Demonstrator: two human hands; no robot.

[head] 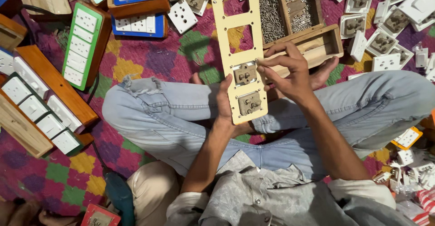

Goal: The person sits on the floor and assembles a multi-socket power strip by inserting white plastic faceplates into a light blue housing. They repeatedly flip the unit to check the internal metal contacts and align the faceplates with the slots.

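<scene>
Hands: left hand (225,100) grips the near end of the plate from its left edge, fingers curled behind, thumb along the rim. Right hand (290,72) comes in from the right, fingertips pinched together at the upper right corner of the upper socket; whether they hold a screw is too small to tell.

Plate (237,49): long cream strip with square cut-outs, held upright over the lap, far end pointing away from the person. It lies between the two hands, touching both.

Progress, as judged: two cut-outs at the near end are filled, each with a socket seen from its back: upper socket (245,73), lower socket (249,103). At least three cut-outs above them are open. So a minor part is fitted and most of the strip is left.

Surroundings, largest first:
- Rug (149,58), patterned in purple, green and yellow, under everything.
- Jeans (158,117), the person's crossed legs.
- Finished boards (84,44), wood-backed with white switch rows, to the left.
- Tray (312,49), wooden and compartmented, just beyond the right hand.
- Loose sockets (385,40), white, scattered to the upper right.
- Screws (272,17), heaped in the tray's compartments.
</scene>
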